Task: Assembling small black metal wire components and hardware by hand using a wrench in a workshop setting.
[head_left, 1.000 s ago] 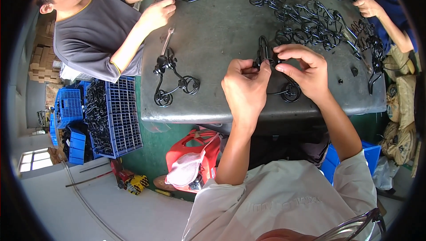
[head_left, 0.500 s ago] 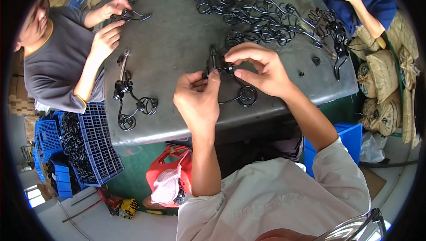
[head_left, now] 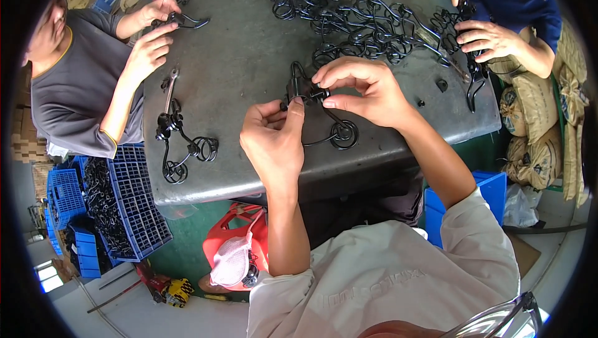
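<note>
My left hand [head_left: 274, 140] and my right hand [head_left: 363, 90] both pinch a black bent-wire piece [head_left: 306, 92] just above the grey metal table [head_left: 249, 45]. The piece's coiled lower end [head_left: 343, 133] rests on the table below my right hand. My left thumb and fingers grip the piece's left side, and my right fingers close over its top right. A large heap of the same black wire pieces [head_left: 349, 8] lies beyond my hands at the far side of the table.
A person in a grey shirt [head_left: 75, 89] at the left works on a wire piece, with a wrench [head_left: 170, 89] and finished pieces [head_left: 180, 145] nearby. Another person's hands [head_left: 486, 39] work at the right. Blue crates [head_left: 118, 207] and a red container [head_left: 240, 244] stand on the floor.
My view has swung left and down, so table and hands sit higher right in the picture. My hands keep their hold on the wire piece, with the fingers shifted slightly.
</note>
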Available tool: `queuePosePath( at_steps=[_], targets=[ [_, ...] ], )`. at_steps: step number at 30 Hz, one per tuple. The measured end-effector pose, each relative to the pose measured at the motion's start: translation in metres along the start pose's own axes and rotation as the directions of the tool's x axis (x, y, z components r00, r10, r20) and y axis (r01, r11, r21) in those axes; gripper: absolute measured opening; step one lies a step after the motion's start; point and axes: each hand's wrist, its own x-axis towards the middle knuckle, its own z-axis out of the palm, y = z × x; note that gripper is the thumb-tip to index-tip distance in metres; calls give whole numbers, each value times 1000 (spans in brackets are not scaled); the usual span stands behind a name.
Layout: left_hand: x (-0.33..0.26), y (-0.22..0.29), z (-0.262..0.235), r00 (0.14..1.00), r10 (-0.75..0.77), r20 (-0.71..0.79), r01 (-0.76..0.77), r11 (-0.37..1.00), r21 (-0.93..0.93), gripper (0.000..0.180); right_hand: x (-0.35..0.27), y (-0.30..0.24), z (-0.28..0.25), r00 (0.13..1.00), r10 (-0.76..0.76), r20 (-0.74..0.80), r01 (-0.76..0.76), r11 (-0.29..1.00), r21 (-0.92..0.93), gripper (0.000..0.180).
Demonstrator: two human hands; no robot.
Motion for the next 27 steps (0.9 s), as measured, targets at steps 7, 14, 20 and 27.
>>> queuePosePath(
  at_steps=[7, 14, 20, 27],
  targets=[
    [0, 5, 1, 998, -51, -35, 50, 998, -32, 35, -3, 2, 3, 997, 40, -68, -43, 998, -42, 26],
    [-2, 5, 2, 996, -45, -78, 44, 999, -16, 35, 1, 1, 7, 968, -246, -46, 212, 905, -369, 25],
    [-3, 9, 4, 996, 29, -88, -21, 996, 92, 35, 10, -5, -7, 993, -111, 50, 122, 929, -349, 22],
    [-5, 13, 3, 994, 52, -98, -41, 993, 108, 36, 10, -11, -5, 999, 41, 27, -31, 958, -285, 22]
  ],
)
